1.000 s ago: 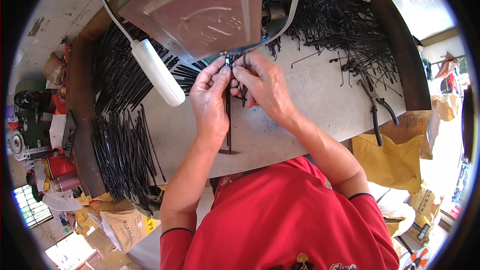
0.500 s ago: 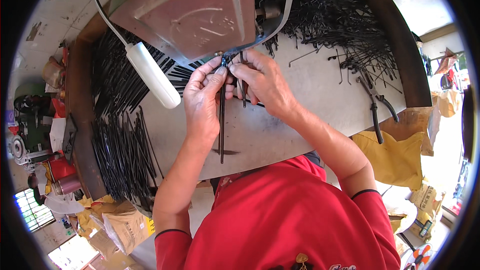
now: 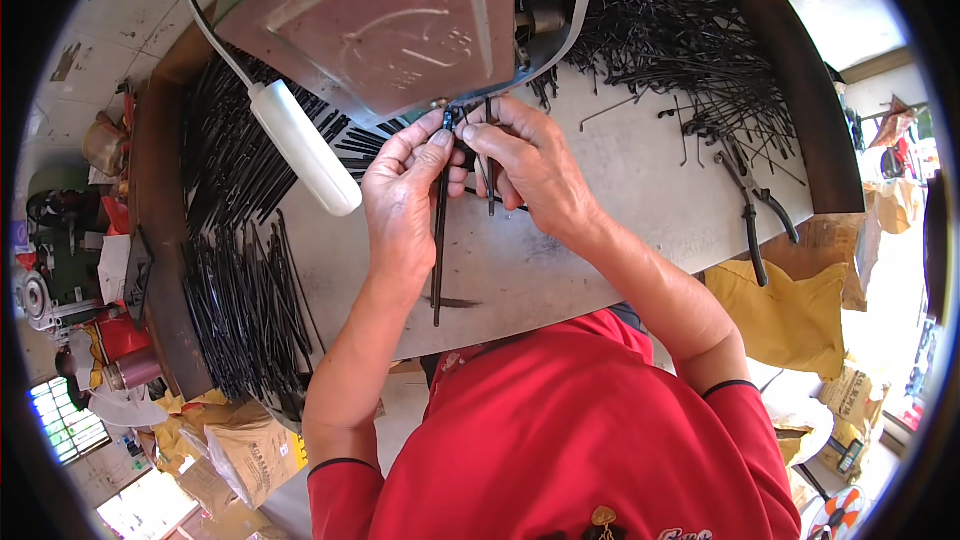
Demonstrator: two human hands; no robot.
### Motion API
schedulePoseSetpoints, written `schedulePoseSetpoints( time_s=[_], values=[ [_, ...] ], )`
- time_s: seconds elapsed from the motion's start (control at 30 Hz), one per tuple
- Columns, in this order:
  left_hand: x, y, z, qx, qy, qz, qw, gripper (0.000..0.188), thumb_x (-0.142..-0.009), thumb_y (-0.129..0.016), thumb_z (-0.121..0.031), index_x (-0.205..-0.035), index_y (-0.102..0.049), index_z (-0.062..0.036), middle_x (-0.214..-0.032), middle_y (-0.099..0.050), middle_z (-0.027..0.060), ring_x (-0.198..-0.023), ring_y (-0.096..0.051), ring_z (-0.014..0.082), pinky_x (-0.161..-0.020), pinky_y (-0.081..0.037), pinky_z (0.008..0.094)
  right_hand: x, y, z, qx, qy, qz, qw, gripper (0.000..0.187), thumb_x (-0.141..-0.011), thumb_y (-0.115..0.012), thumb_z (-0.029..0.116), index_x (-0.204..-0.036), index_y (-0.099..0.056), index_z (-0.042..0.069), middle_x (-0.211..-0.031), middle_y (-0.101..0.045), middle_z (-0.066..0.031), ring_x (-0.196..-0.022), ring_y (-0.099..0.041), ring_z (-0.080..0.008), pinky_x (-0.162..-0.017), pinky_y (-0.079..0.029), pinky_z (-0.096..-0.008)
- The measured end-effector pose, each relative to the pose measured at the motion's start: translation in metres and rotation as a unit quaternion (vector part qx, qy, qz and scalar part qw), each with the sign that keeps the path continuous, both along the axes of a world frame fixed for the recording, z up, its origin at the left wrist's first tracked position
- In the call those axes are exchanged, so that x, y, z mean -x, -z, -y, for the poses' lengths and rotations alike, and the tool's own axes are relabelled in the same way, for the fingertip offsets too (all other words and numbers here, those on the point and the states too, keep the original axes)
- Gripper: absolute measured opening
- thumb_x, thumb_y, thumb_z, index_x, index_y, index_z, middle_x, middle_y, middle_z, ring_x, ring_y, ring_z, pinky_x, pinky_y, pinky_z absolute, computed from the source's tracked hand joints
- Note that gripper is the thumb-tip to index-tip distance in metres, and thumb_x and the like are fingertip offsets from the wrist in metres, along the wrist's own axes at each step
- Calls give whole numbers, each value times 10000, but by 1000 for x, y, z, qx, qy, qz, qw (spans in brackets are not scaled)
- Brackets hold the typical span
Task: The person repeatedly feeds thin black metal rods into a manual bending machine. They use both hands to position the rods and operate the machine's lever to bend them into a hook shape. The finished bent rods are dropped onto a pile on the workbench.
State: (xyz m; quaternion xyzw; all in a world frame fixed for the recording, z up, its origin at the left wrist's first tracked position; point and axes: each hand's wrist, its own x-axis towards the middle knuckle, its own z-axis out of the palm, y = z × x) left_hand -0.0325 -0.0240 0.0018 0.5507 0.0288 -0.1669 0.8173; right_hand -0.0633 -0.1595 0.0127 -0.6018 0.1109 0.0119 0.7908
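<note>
Under the lower edge of a reddish-brown machine housing (image 3: pixel 370 40), my left hand (image 3: pixel 398 200) pinches a long thin black rod (image 3: pixel 438 250) near its upper end. The rod points down toward me over the metal table. Close beside it, my right hand (image 3: pixel 535 160) is closed, with a shorter dark rod (image 3: pixel 491 198) running upright through its fingers. The right thumb and forefinger meet next to the small fitting at the long rod's top. What these fingertips pinch there is too small to make out. My fingers and the housing partly hide the upper ends.
A white lamp bar (image 3: pixel 305 148) hangs left of my hands. Bundles of black rods (image 3: pixel 245 310) lie on the left of the grey table (image 3: pixel 560 270). Bent black rods (image 3: pixel 690 50) pile up at the far right, with pliers (image 3: pixel 750 205) near the right edge. A raised brown rim (image 3: pixel 815 120) borders the table.
The long rod's lower end has swung slightly left, along with my left hand and forearm. My right hand has shifted a little, still holding the shorter rod.
</note>
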Motion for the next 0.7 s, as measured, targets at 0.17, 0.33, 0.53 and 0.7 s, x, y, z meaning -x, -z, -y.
schedulePoseSetpoints(
  time_s=[0.17, 0.33, 0.53, 0.7],
  values=[
    [-1, -2, -1, -5, 5, 2, 1000, 261, -899, -596, -41, -1136, -562, 63, -835, -626, 70, -648, -557, 97, -570, -456, 214, 0, 0, 1, -13, -10, -12, 1000, 180, -882, -523, 144, -816, -566, -18, -649, -582, -77, -446, -502, -104, -352, -357, -240],
    [-2, 2, -2, 3, 21, 8, 1000, 265, -904, -587, -39, -1147, -558, 64, -848, -624, 73, -663, -554, 96, -578, -457, 213, 0, 4, -2, -13, -2, -1, 1000, 186, -886, -524, 148, -816, -564, -20, -625, -576, -71, -431, -495, -105, -352, -363, -244],
    [7, 4, 6, 28, -27, 1, 999, 265, -915, -571, -45, -1157, -550, 60, -859, -624, 73, -671, -554, 93, -579, -457, 211, 0, 9, -3, 78, -6, 5, 997, 194, -891, -533, 180, -894, -584, -7, -660, -590, -51, -460, -506, -85, -371, -371, -221],
    [-6, -9, -6, -92, 48, -12, 995, 231, -904, -601, -87, -1114, -570, 2, -793, -622, 54, -615, -579, 97, -538, -478, 216, -13, -5, 15, 201, -71, -24, 977, 198, -841, -566, 182, -828, -577, -15, -622, -588, -66, -472, -560, -119, -371, -406, -257]
  ],
)
